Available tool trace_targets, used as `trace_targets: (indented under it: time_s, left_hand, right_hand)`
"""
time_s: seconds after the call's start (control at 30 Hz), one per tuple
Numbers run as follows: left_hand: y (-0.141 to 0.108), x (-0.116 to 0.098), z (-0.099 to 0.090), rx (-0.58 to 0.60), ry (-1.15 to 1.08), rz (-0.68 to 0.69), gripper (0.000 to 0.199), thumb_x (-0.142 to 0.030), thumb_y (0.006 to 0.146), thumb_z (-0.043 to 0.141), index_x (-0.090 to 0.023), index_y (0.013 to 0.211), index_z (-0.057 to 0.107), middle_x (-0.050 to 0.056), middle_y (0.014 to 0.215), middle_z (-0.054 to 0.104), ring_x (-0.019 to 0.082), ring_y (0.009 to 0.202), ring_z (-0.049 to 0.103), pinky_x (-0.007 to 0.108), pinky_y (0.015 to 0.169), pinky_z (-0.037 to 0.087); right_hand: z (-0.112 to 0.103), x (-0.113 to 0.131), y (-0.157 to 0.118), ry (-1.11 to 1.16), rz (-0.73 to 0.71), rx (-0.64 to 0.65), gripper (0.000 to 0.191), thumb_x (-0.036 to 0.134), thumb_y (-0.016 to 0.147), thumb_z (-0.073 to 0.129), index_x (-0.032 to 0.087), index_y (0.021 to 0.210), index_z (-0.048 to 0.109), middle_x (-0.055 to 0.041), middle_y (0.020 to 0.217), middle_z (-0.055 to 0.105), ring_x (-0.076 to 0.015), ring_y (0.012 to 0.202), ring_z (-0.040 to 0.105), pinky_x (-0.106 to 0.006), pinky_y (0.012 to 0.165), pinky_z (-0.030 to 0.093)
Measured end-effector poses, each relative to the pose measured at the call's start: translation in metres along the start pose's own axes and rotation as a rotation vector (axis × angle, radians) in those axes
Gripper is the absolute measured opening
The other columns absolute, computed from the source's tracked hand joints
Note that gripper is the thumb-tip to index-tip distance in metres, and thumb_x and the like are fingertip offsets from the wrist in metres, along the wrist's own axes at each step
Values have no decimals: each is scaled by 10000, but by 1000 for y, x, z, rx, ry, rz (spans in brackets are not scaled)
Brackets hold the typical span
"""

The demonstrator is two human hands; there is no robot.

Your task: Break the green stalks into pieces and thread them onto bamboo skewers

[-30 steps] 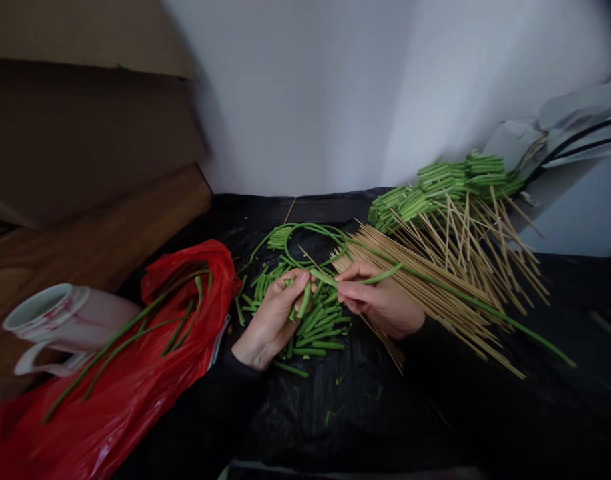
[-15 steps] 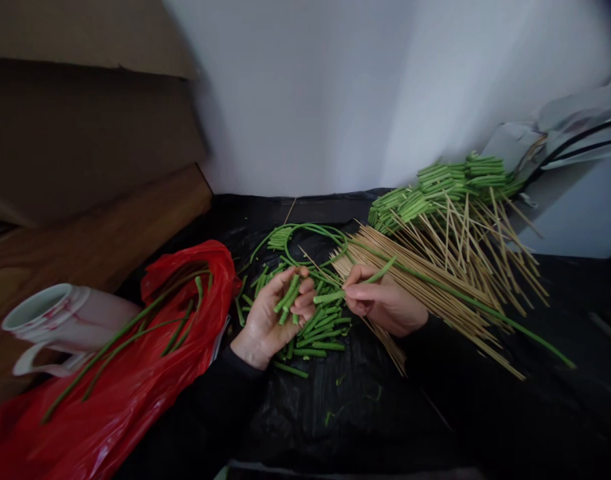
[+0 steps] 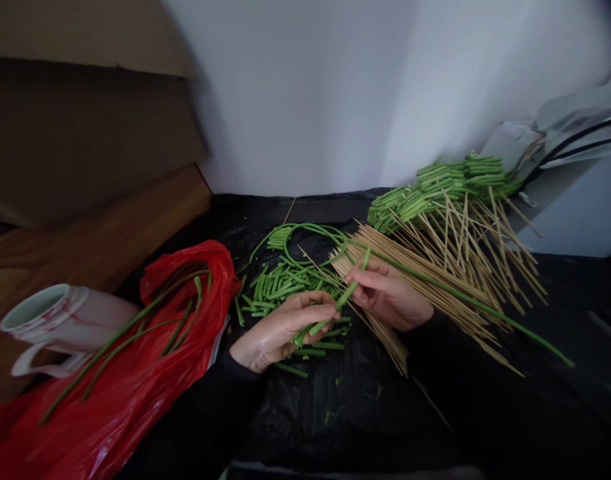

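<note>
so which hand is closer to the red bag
Left: the left hand has the red bag to its left; the right hand is farther away, by the thin sticks.

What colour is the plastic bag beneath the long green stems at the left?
The plastic bag is bright red, best seen in the head view.

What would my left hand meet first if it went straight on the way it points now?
Your left hand would probably meet the short green stem piece pinched in your right hand first, then that hand's fingers, though depth between them is hard to judge from this view.
</note>
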State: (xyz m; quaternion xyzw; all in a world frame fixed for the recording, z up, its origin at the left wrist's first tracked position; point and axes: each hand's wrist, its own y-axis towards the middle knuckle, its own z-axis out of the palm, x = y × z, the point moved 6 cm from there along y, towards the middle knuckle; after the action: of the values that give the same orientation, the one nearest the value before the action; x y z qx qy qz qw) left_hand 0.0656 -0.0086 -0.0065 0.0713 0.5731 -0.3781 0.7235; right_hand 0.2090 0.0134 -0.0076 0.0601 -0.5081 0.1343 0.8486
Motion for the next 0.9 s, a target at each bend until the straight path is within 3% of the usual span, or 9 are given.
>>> trace_targets:
  time_s: [0.1,0.27,0.47,0.67,0.8,0.9]
  left_hand:
    - [1,-2,2,-2,26,9,324,-448,782,731,-138,768,638,-29,617,529,33,464,387,167,410,235]
    - [2,3,-3,-42,34,-19,332,-426,715,801,-148,826,659,4,751,621,47,559,484,163,481,321]
    - [4,3,-7,-36,109,87,266,-372,791,752,-135,825,637,-17,688,582,25,482,384,164,428,243]
    - [3,-15,-17,-160,-272,270,205,-270,801,749,-134,798,595,-33,713,547,5,455,336,135,440,309]
    - [-1,-30,-26,-119,-523,349,145,-206,856,665,-144,783,556,-47,673,464,25,463,359,130,412,314]
    - [-1,-29,-24,-68,-497,285,180,-276,882,609,-149,768,553,-36,652,463,41,464,377,150,417,323]
  right_hand:
    - [-2,-1,1,-3,3,3,199,367,722,811,208,739,691,43,575,574,-72,494,480,-213,468,357]
    - [2,-5,0,-34,31,12,196,342,729,808,200,733,673,35,603,588,-73,509,492,-213,477,364]
    - [3,0,0,-22,-4,-6,200,330,715,809,198,743,661,46,587,594,-66,486,477,-209,476,343]
    - [9,-1,0,-102,-53,29,155,270,731,784,186,728,654,21,615,656,-73,503,490,-220,492,342]
    - [14,-7,-1,-182,-32,82,169,279,730,794,182,730,655,5,631,673,-81,502,490,-230,478,338]
    - [14,-9,-2,-199,-24,112,161,287,734,798,181,754,678,18,609,643,-79,502,489,-234,483,340]
